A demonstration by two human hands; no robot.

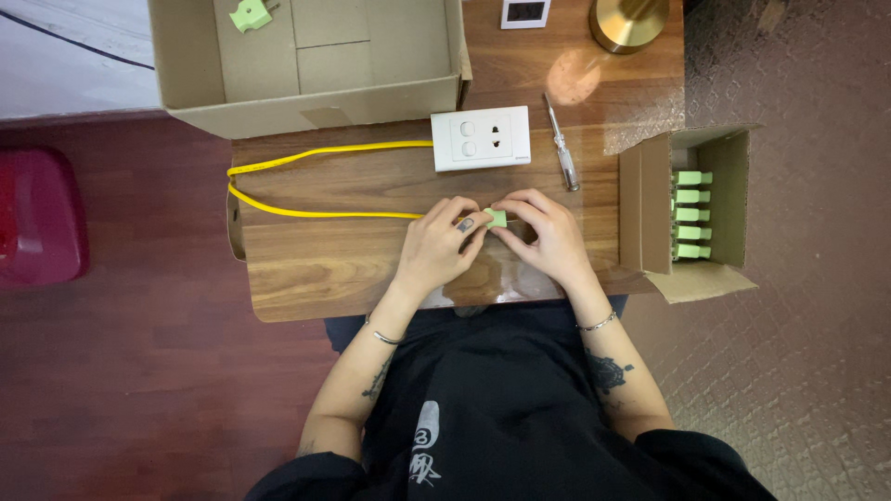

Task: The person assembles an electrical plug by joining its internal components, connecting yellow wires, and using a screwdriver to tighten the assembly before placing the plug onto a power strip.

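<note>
A wooden table [306,269] filled mid-frame, with a large cardboard box [306,93] at upper left and a smaller box [650,213] of green plugs at right. At centre, the left hand [436,246] and right hand [552,237] both pinched a small green plug [497,218] on a yellow cable [316,213].

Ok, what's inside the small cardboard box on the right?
The small cardboard box holds a stacked row of light green plugs, five visible. Its flap hides their left ends; anything beneath them can't be seen.
</note>
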